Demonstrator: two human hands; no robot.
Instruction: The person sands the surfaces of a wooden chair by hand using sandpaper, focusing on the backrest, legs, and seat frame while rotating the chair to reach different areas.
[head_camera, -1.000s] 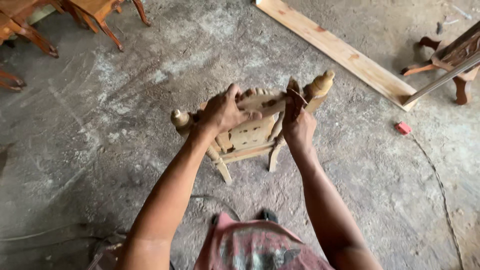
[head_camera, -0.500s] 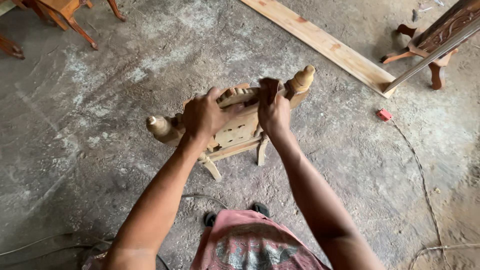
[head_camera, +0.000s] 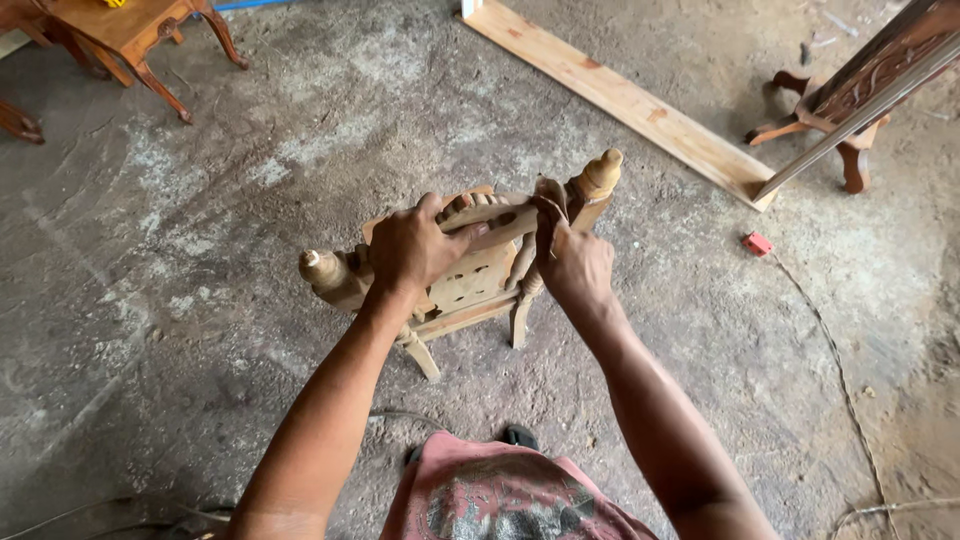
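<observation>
An unfinished carved wooden chair (head_camera: 470, 275) stands on the dusty concrete floor (head_camera: 200, 300), directly in front of the person and seen from above, its 2 turned post tops rising at either end of the top rail. The left hand (head_camera: 415, 245) is clamped over the top rail near its middle, fingers curled over the far edge and thumb on the near side. The right hand (head_camera: 572, 265) presses a folded piece of brown sandpaper (head_camera: 550, 200) against the rail's right end, just beside the right post top (head_camera: 603, 172); its fingers are closed around the sheet. The left post top (head_camera: 322, 270) sticks out bare beside the left wrist. Beyond the chair a long pale plank (head_camera: 620, 100) lies flat across the floor. A small red object (head_camera: 757, 243) sits on the floor to the right, with a thin cord trailing from it. A carved dark wood piece (head_camera: 860, 90) stands at the upper right, and a brown table (head_camera: 130, 30) at the upper left. The person's reddish shirt (head_camera: 500, 495) shows at the bottom edge.
</observation>
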